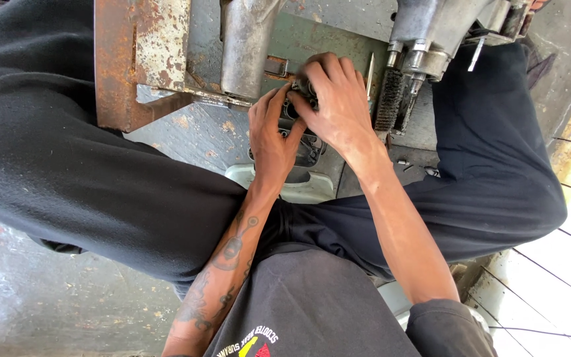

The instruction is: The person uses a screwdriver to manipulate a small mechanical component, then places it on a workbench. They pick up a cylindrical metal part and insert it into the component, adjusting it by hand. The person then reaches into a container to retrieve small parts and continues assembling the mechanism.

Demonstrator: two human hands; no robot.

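A dark metal engine part (306,147) with bolt holes lies on the floor between my knees. My left hand (271,135) grips its left side, fingers curled over the top edge. My right hand (332,99) covers the part's upper end and pinches a small black piece (301,88) there. Most of the part is hidden under both hands. A grey metal engine casing (431,33) stands just beyond my right hand.
A rusty metal frame (137,59) and a grey tube (246,43) rise at the upper left. A wire brush (387,99) and a thin tool (370,74) lie by the casing. My legs in dark trousers (67,152) flank the spot; I sit on a pale stool (302,188).
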